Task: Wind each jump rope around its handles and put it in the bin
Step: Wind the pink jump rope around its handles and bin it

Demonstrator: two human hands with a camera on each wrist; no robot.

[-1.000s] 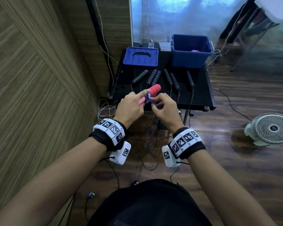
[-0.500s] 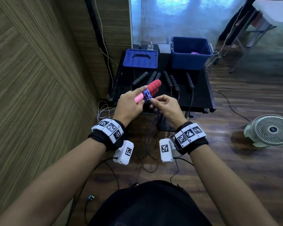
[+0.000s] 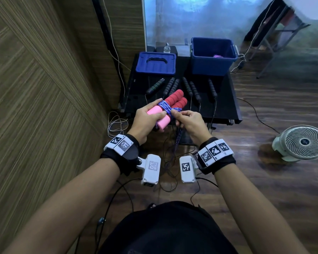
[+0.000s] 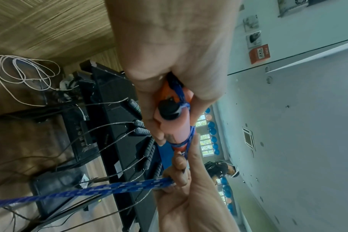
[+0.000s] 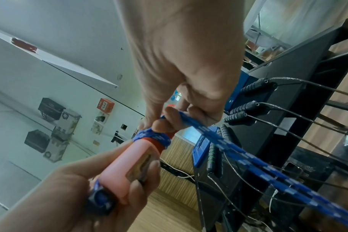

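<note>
Left hand (image 3: 147, 119) grips paired red-and-pink handles (image 3: 170, 105) while right hand (image 3: 189, 121) pinches the blue rope (image 5: 238, 150) wound around them.

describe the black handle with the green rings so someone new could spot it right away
Start at the black table and its blue lid. Just before the lid lies a row of black handles; the green-ringed handle is the leftmost, the only one with green bands.
</note>
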